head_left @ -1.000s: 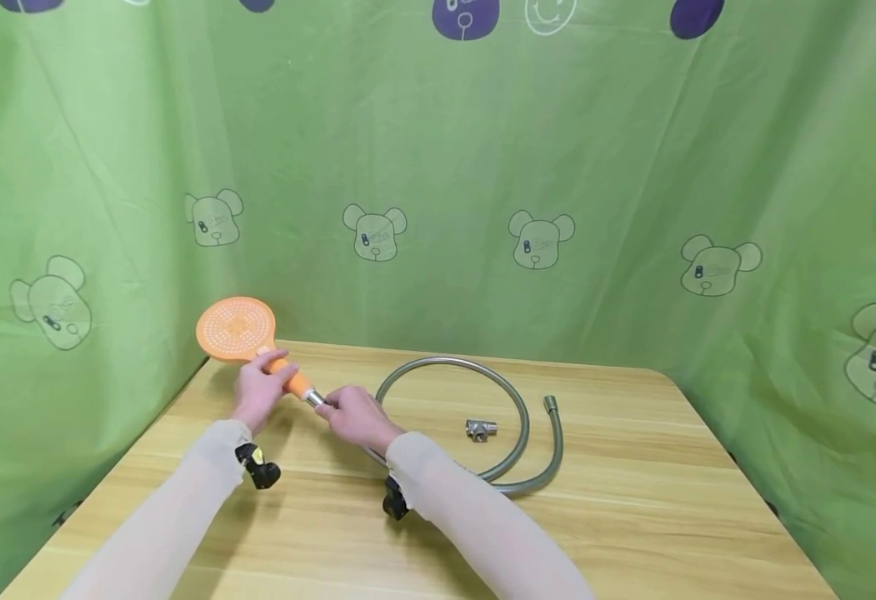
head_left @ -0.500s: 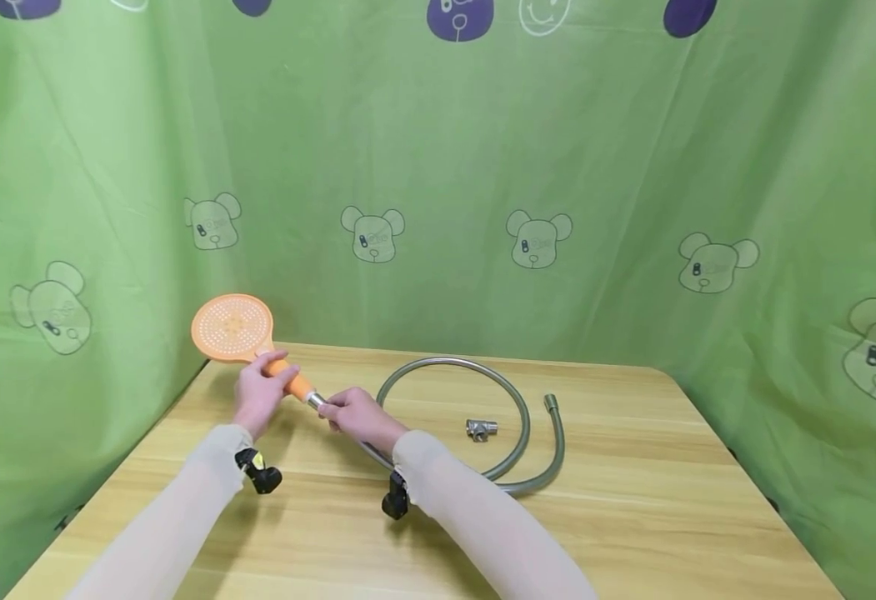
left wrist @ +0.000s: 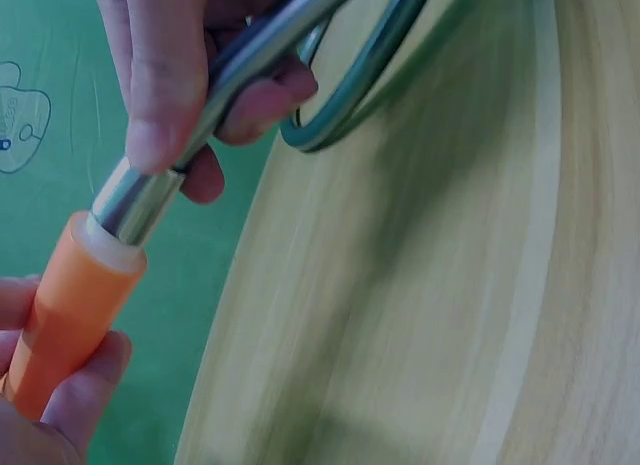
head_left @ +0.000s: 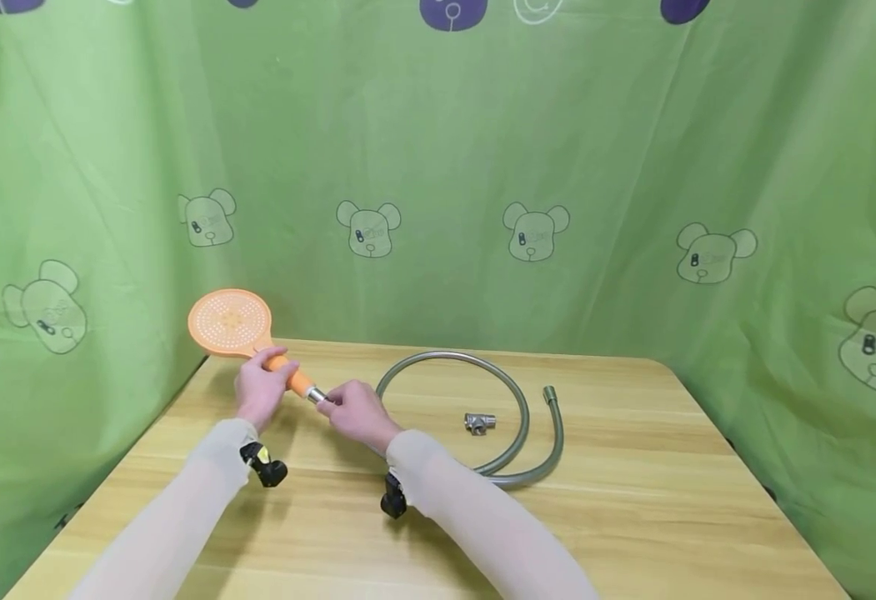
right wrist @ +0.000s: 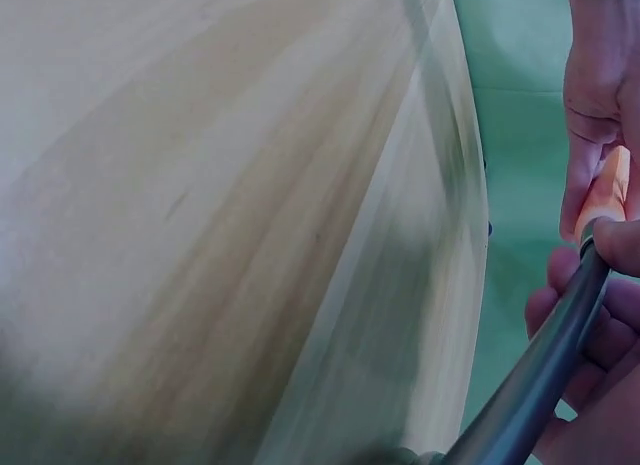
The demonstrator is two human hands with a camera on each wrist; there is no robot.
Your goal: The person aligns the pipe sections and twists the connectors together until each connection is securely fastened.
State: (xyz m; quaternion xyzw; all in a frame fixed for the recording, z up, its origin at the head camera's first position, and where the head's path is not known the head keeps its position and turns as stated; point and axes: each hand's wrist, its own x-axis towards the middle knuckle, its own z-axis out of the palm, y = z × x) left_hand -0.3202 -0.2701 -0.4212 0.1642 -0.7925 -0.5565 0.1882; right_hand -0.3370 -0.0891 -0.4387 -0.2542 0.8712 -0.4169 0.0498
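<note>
An orange shower head is held up over the far left of the table, its perforated face toward the head camera. My left hand grips its handle between thumb and fingers. At the handle's lower end, a silver hose nut meets the white collar. My right hand pinches the hose just by that nut, thumb on one side and fingers on the other. From there the grey shower hose runs under my right forearm and loops on the table. How far the nut is threaded cannot be seen.
Inside the hose loop lies a small metal tee fitting. The hose's other end points toward the back of the wooden table. A green curtain surrounds the table at the back and sides.
Both hands stay at the same joint. My right fingers shift slightly around the nut, and the shower head rises a little leftward in view. The head view tilts slightly; hose and tee fitting lie unchanged.
</note>
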